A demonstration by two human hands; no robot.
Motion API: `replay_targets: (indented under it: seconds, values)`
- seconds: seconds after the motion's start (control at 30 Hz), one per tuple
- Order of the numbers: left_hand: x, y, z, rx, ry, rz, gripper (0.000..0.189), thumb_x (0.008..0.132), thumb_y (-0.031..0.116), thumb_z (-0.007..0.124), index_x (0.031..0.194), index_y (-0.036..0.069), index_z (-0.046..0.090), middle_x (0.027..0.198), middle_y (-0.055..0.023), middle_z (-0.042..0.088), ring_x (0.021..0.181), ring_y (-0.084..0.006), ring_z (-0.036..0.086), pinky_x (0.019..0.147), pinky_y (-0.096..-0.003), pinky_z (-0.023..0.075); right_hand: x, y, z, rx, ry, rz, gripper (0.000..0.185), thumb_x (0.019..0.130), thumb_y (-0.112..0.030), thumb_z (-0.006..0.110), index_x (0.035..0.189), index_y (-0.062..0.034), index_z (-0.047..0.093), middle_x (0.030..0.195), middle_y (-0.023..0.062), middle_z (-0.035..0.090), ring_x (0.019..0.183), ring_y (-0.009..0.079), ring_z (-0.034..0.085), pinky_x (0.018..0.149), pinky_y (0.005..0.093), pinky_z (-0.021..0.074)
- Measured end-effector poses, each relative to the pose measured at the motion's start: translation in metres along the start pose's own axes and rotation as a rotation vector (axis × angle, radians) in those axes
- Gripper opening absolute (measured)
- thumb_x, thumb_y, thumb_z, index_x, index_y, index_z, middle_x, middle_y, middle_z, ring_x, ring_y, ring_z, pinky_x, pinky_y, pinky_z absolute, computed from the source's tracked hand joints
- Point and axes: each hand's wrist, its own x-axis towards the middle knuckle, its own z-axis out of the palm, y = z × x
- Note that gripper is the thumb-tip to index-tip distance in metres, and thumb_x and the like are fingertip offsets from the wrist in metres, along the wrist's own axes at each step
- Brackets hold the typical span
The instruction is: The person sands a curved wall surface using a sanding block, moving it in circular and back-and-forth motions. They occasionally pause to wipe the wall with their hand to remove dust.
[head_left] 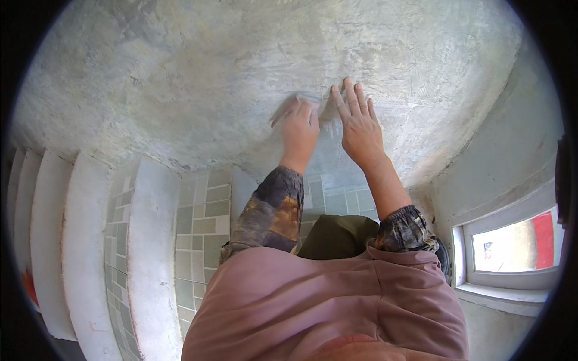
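A rough grey plastered wall (194, 81) with pale, streaky patches fills the upper part of the view. My left hand (300, 131) grips a thin flat sheet (309, 97) and presses it to the wall. The sheet is blurred, and its material is hard to make out; its darker edge shows left of the fingers. Just to the right, my right hand (361, 128) lies against the same wall with fingers spread and nothing in it. Patterned dark sleeves cover both forearms.
Stair steps (151, 234) with white edges and grey-green tiles (192, 243) run down the left side. At the right, a side wall (501, 149) meets the plastered wall, with a white-framed window (515, 243) low in it. Dark green cloth (338, 237) shows below my arms.
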Motion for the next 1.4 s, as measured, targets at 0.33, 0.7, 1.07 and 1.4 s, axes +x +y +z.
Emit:
replay_targets:
  seconds: [0.33, 0.7, 1.07, 1.4]
  values:
    - [-0.01, -0.002, 0.011, -0.018, 0.032, 0.016, 0.004, 0.085, 0.005, 0.064, 0.089, 0.005, 0.064, 0.087, -0.0129, 0.066, 0.087, -0.0349, 0.063, 0.079, -0.0431, 0.0476, -0.001, 0.0, 0.0, 0.014, 0.003, 0.01, 0.076, 0.084, 0.006, 0.05, 0.154, -0.0162, 0.031, 0.162, 0.0116, 0.024, 0.148, 0.0348, 0.025, 0.118, 0.0521, 0.0278]
    - [-0.052, -0.001, 0.01, -0.374, -0.061, -0.452, 0.006, 0.088, 0.004, 0.064, 0.093, 0.003, 0.065, 0.09, -0.0079, 0.067, 0.084, -0.0219, 0.065, 0.076, -0.031, 0.0492, 0.0, 0.002, -0.004, 0.031, 0.003, 0.003, 0.074, 0.083, 0.005, 0.049, 0.153, -0.0154, 0.034, 0.161, 0.0105, 0.025, 0.148, 0.0338, 0.025, 0.119, 0.0521, 0.0259]
    - [-0.032, 0.003, -0.025, -1.413, -0.075, -1.039, 0.016, 0.097, 0.015, 0.061, 0.111, 0.008, 0.057, 0.102, -0.0034, 0.061, 0.095, -0.0151, 0.059, 0.086, -0.0326, 0.0483, 0.001, 0.001, -0.014, 0.664, -0.112, 0.381, 0.04, 0.093, -0.011, 0.059, 0.132, -0.0042, 0.058, 0.129, 0.0171, 0.063, 0.114, 0.0326, 0.063, 0.091, 0.0385, 0.0518]
    - [-0.026, 0.012, -0.027, -1.455, -0.077, -1.0, 0.017, 0.099, 0.017, 0.059, 0.113, 0.008, 0.056, 0.114, -0.0056, 0.062, 0.106, -0.017, 0.059, 0.093, -0.0344, 0.0475, -0.01, -0.01, 0.005, 1.25, -0.292, 0.538, 0.058, 0.089, -0.027, 0.069, 0.138, 0.0, 0.053, 0.127, 0.0245, 0.062, 0.11, 0.031, 0.065, 0.089, 0.0371, 0.0527]
